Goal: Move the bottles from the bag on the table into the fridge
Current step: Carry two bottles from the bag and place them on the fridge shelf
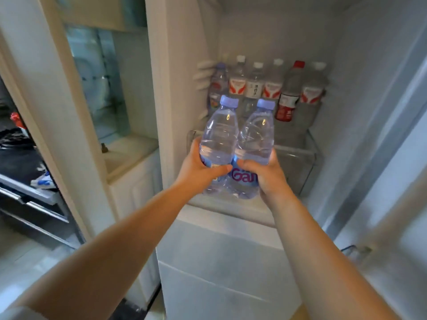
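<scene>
I hold two clear water bottles with blue caps upright, side by side and touching, in front of the open fridge (360,93). My left hand (198,172) is wrapped around the left bottle (219,139). My right hand (268,174) grips the right bottle (255,139), whose blue label carries purple letters. Both bottles hover just above the front edge of the fridge shelf (298,153). The bag and the table are out of view.
A row of several bottles (258,84) stands at the back of the shelf, most with white caps, one with a red cap (298,64). The white fridge door (392,204) is swung open at the right. A white cabinet (134,181) stands left of the fridge.
</scene>
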